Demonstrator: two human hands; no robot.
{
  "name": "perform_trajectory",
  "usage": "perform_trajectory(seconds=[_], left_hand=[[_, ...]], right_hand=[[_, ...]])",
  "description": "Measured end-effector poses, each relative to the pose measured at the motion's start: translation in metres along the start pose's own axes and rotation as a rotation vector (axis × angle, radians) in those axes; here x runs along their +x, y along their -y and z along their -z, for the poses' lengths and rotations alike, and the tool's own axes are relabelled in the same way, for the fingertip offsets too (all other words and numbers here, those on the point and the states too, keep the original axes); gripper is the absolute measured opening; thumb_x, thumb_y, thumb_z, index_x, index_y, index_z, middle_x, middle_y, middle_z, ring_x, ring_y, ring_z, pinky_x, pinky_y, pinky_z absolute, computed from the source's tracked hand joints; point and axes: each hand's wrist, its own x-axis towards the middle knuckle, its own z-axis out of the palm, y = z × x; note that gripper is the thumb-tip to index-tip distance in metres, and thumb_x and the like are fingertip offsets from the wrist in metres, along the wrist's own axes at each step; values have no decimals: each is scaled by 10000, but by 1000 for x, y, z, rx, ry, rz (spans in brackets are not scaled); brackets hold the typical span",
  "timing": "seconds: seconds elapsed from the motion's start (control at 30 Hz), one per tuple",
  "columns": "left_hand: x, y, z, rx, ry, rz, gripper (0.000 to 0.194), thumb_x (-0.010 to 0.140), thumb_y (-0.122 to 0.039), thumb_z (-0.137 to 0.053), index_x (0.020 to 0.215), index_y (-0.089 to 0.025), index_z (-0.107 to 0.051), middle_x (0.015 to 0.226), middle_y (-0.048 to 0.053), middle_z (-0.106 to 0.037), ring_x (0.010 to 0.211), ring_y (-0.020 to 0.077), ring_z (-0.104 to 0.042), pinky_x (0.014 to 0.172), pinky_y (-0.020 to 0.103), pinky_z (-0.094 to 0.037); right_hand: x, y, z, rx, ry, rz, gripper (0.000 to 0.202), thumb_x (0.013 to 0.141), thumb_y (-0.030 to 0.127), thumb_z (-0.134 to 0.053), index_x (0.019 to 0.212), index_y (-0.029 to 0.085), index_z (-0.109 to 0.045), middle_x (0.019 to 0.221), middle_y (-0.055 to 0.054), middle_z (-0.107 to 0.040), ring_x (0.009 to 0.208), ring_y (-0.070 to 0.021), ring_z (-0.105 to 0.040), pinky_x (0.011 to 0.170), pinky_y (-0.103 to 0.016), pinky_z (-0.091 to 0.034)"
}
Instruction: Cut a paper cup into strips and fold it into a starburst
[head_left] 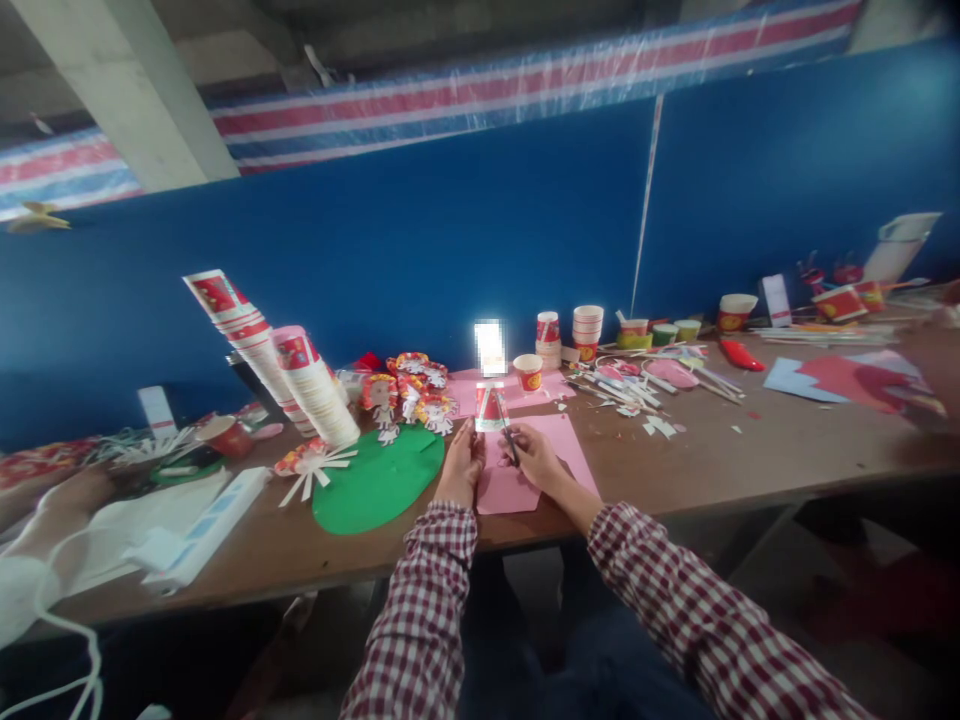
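At the middle of the table my left hand (465, 460) is closed at the lower left side of a red and white paper cup (491, 408). My right hand (534, 455) grips a slim black tool (511, 445) against the cup's lower right side. Whether it is a pen or scissors I cannot tell. Pink paper (510, 490) lies under both hands. Left of them is a green round sheet (379, 485), with several paper figures (384, 400) behind it. A phone-like bright screen (490, 348), blurred out, stands behind the cup.
Tall leaning stacks of paper cups (319, 390) stand at the left, near a white power strip (217, 525). Another person's arm (67, 510) rests at far left. Paper sticks and scraps (622, 390) lie at the right. A blue partition (420, 240) closes off the back.
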Motion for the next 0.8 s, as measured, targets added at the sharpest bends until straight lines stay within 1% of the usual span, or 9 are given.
perform_trajectory(seconds=[0.13,0.3,0.47,0.6,0.73,0.8], left_hand=[[0,0,0,-17,27,-23,187,801,-27,-546,919,-146,-629,750,-8,-643,509,9,-558,510,72,-463],[3,0,3,23,11,-41,288,793,-14,-535,1004,-178,-643,841,12,-643,539,12,-553,506,78,-448],[6,-1,6,10,9,-69,331,806,-61,-557,1099,-201,-619,863,21,-643,569,24,-564,508,87,-446],[7,-3,8,-32,27,-117,335,825,-114,-566,1140,-220,-600,851,26,-657,584,37,-583,528,102,-463],[5,-6,8,7,34,-146,373,807,-179,-616,1171,-252,-580,872,25,-671,606,48,-606,557,120,-482],[4,-7,7,7,39,-160,377,805,-181,-619,1174,-249,-576,882,23,-672,608,41,-607,578,118,-482]], right_hand=[[1,-3,0,-30,-3,-7,321,722,420,-656,885,172,-533,605,31,-550,461,-81,-487,397,-189,-381],[0,0,-1,-76,1,-43,339,731,447,-634,897,170,-530,621,28,-555,459,-74,-481,379,-177,-382],[-3,10,-1,-113,39,-88,344,731,465,-621,873,165,-531,633,33,-538,433,-62,-469,366,-176,-389],[-5,14,-3,-129,36,-134,358,731,470,-612,896,165,-523,608,41,-530,422,-61,-453,370,-178,-379],[-5,11,-4,-86,48,-148,364,719,466,-624,895,170,-503,579,58,-513,430,-65,-450,386,-178,-366],[-4,7,-4,-72,58,-141,361,715,459,-630,891,172,-499,574,62,-509,435,-66,-448,398,-182,-368]])
